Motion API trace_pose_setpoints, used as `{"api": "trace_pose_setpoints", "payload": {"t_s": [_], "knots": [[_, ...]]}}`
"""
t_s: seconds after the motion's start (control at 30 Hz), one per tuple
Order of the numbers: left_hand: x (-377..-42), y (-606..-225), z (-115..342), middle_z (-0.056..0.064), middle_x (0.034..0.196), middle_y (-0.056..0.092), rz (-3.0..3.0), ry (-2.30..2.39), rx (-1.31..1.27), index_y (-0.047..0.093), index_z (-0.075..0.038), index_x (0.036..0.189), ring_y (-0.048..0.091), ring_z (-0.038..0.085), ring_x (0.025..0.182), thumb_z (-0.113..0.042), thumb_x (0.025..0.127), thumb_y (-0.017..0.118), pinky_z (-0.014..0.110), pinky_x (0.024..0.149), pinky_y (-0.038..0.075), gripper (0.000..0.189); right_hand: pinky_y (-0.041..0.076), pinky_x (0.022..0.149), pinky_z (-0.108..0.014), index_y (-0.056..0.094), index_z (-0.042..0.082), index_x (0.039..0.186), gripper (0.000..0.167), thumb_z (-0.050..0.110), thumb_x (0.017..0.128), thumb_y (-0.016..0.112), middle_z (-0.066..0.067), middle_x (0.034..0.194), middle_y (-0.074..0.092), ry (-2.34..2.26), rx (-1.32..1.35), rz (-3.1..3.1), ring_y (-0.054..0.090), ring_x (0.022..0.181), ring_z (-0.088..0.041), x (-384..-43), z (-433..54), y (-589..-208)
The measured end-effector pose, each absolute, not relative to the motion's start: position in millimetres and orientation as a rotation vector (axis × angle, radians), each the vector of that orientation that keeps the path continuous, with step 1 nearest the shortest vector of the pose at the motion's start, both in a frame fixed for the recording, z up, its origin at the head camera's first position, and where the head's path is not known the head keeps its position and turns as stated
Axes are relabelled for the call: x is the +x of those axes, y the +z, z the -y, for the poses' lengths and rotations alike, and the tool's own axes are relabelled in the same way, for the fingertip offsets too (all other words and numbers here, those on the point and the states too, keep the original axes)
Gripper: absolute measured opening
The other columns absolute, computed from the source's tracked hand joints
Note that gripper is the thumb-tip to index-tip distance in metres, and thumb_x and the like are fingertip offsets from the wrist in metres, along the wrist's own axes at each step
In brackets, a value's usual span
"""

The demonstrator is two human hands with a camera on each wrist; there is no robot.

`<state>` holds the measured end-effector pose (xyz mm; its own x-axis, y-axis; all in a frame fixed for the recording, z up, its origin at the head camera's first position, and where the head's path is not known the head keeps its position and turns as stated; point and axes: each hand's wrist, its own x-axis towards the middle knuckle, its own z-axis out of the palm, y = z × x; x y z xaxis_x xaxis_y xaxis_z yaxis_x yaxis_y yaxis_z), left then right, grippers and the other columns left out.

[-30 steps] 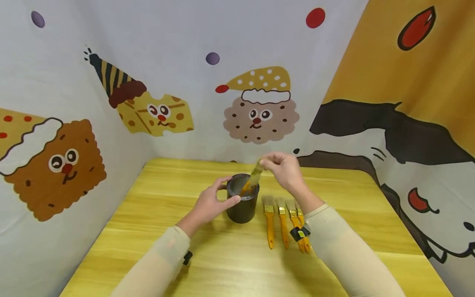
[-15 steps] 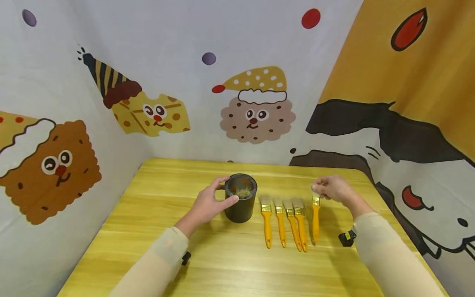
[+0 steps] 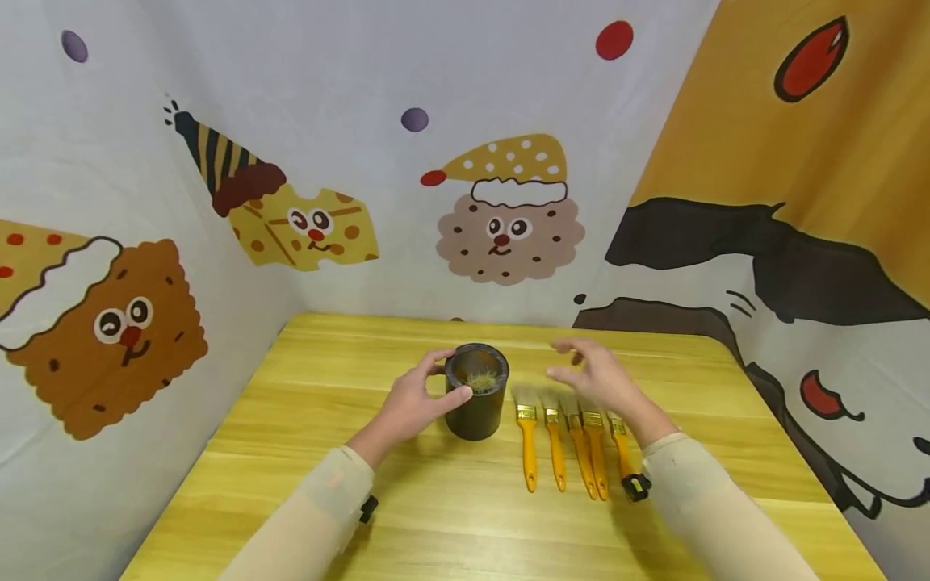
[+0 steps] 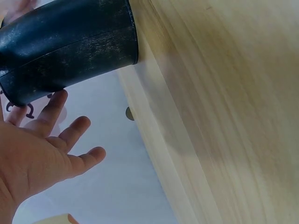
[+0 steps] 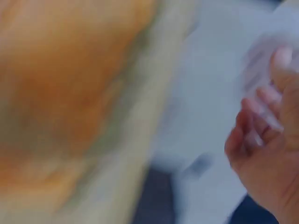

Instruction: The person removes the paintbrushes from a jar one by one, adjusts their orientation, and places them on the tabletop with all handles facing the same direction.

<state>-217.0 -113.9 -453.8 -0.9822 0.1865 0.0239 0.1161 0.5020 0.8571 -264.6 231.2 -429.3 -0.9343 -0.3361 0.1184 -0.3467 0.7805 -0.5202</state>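
Note:
A dark cylindrical cup (image 3: pixel 474 418) stands on the table, with a tuft of pale bristles (image 3: pixel 482 381) showing inside it. My left hand (image 3: pixel 416 397) holds the cup by its rim, thumb at the near side and fingers at the far left. In the left wrist view, the other fingers (image 4: pixel 77 128) spread out below the cup (image 4: pixel 74 46). My right hand (image 3: pixel 599 378) hovers between the cup and the paintbrushes, fingers loosely bent with nothing between them. Several orange-handled paintbrushes (image 3: pixel 529 456) lie in a row right of the cup, bristles pointing away. The rightmost paintbrush (image 3: pixel 621 444) is partly behind my right wrist.
The wooden table (image 3: pixel 291 484) reaches back to a white cloth (image 3: pixel 349 64) printed with cartoon figures. That cloth also hangs along the left and right sides. The right wrist view is strongly blurred.
My right hand lifted a paintbrush from the cup, laid it at the right end of the row, released it and moved back left. My left hand stayed on the cup.

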Motion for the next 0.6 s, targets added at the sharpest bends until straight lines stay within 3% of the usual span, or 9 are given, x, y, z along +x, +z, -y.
{"api": "trace_pose_setpoints", "payload": {"t_s": [0.1, 0.23, 0.4, 0.6], "knots": [[-217.1, -454.1, 113.9, 0.006, 0.156, 0.058, -2.658, 1.509, 0.274, 0.042, -0.051, 0.156, 0.051, 0.038, 0.149, -0.069, 0.089, 0.077, 0.069, 0.109, 0.050, 0.077, 0.055, 0.100, -0.062, 0.067, 0.014, 0.145, 0.062, 0.040, 0.091, 0.086, -0.015, 0.145, 0.066, 0.846, 0.920, 2.813, 0.062, 0.125, -0.038, -256.8, -182.5, -407.3], [-218.4, -454.2, 112.7, 0.009, 0.157, 0.057, -2.644, 1.497, 0.302, 0.041, -0.049, 0.157, 0.053, 0.042, 0.147, -0.071, 0.090, 0.075, 0.069, 0.108, 0.051, 0.078, 0.048, 0.112, -0.064, 0.079, 0.020, 0.130, 0.048, 0.044, 0.090, 0.086, -0.009, 0.138, 0.072, 0.658, 1.124, 2.756, 0.062, 0.129, -0.035, -252.3, -147.6, -399.1], [-220.3, -454.1, 112.8, 0.009, 0.157, 0.056, -2.653, 1.481, 0.308, 0.041, -0.048, 0.158, 0.055, 0.042, 0.144, -0.071, 0.091, 0.074, 0.067, 0.107, 0.052, 0.078, 0.055, 0.102, -0.053, 0.086, 0.018, 0.110, 0.023, 0.033, 0.093, 0.084, -0.003, 0.119, 0.079, 0.703, 1.188, 2.697, 0.068, 0.114, -0.027, -256.2, -135.5, -401.6], [-221.0, -455.2, 115.1, 0.005, 0.154, 0.060, -2.684, 1.475, 0.283, 0.042, -0.051, 0.155, 0.056, 0.036, 0.145, -0.071, 0.089, 0.076, 0.065, 0.108, 0.052, 0.077, 0.063, 0.092, -0.042, 0.086, 0.015, 0.106, 0.013, 0.022, 0.100, 0.077, -0.004, 0.111, 0.082, 1.186, 0.977, 2.540, 0.075, 0.104, -0.023, -254.1, -137.5, -382.4]]}}
